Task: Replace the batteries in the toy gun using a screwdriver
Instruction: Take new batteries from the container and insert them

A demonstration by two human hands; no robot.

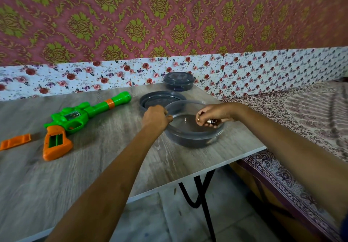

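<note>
Head view: left grip [155, 116] holds container [194, 138] rim; right grip [212, 113] pinches battery [212, 122], label blurred

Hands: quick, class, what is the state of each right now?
Left hand: grips the rim of the bowl.
Right hand: holds a battery over the bowl.

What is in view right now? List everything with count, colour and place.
gun: one, green and orange, table left, grip compartment open
cover: one, orange, left of gun
bowl: one, clear grey, table's right edge
lid: one, grey, behind bowl
tub: one, grey, lidded, table back
battery: at least one, dark, over bowl
table: one, grey wood grain
bed: one, patterned sheet, far right
left hand: grips bowl rim
right hand: holds battery
</note>
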